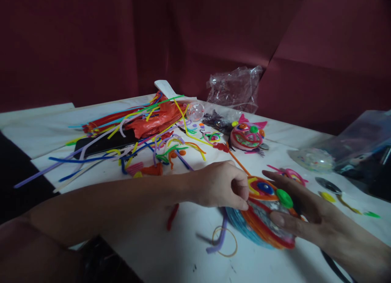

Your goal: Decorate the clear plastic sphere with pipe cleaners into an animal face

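A round craft face (265,217) wound with blue, orange and red pipe cleaners leans at the right front of the table. It has a blue eye in an orange and yellow outline, a green round nose and a clear middle. My right hand (311,215) grips it from the right, thumb across its front and fingers behind the far side. At its left edge my left hand (224,187) is pinched, fingertips against the red outline. Whatever lies between those fingertips is too small to make out. An orange pipe cleaner (238,161) runs behind my left hand.
Behind stands a pink craft face (247,134). Loose pipe cleaners (100,146), a red plastic bag (159,118) and a dark phone-like slab (105,143) lie left. A clear ball (195,111), clear packaging (235,89) and a rubber band (234,244) are also around.
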`<state>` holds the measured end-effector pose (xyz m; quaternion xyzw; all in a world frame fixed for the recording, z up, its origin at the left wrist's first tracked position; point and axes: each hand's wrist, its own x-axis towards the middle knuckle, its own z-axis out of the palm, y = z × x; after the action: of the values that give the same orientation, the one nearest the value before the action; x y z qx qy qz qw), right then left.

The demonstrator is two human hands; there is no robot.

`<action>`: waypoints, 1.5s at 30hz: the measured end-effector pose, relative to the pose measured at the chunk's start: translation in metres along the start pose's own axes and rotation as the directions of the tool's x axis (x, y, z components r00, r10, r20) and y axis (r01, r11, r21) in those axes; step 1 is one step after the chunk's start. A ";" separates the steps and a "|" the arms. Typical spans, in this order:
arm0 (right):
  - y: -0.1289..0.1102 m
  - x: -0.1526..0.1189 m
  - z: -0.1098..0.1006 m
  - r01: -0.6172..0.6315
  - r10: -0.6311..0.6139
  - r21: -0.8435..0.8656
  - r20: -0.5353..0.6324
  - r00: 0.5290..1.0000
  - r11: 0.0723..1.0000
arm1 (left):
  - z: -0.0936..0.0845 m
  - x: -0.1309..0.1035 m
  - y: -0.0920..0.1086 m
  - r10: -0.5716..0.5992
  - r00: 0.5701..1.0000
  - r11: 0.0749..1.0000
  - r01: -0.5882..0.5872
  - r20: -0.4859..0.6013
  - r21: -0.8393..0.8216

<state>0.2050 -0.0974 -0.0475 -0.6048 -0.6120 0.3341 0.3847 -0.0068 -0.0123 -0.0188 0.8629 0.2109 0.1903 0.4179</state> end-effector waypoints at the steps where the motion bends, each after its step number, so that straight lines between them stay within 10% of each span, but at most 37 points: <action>1: 0.000 0.000 0.001 0.009 -0.009 0.005 -0.017 1.000 1.000 | 0.000 0.001 0.000 -0.018 1.000 1.000 0.018 0.013 -0.015; 17: -0.005 -0.002 -0.001 -0.016 0.012 0.077 0.058 0.998 0.997 | 0.005 0.005 -0.009 -0.180 0.979 0.967 0.160 -0.090 -0.199; 27: -0.010 -0.004 0.006 -0.140 0.165 0.257 -0.077 0.983 0.956 | 0.035 0.009 -0.021 -0.362 0.932 0.524 0.212 0.009 -0.825; 36: 0.000 -0.013 0.026 -0.122 0.145 0.366 -0.034 0.989 0.923 | 0.025 0.013 -0.012 -0.404 0.912 0.654 0.236 -0.068 -0.719; 45: -0.004 -0.009 0.000 -0.190 0.215 0.206 -0.103 0.971 0.960 | 0.023 0.019 -0.002 -0.379 0.925 0.746 0.311 0.009 -0.589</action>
<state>0.2026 -0.1068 -0.0447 -0.6434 -0.4861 0.3918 0.4429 0.0207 -0.0158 -0.0303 0.6281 0.3216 0.2125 0.6760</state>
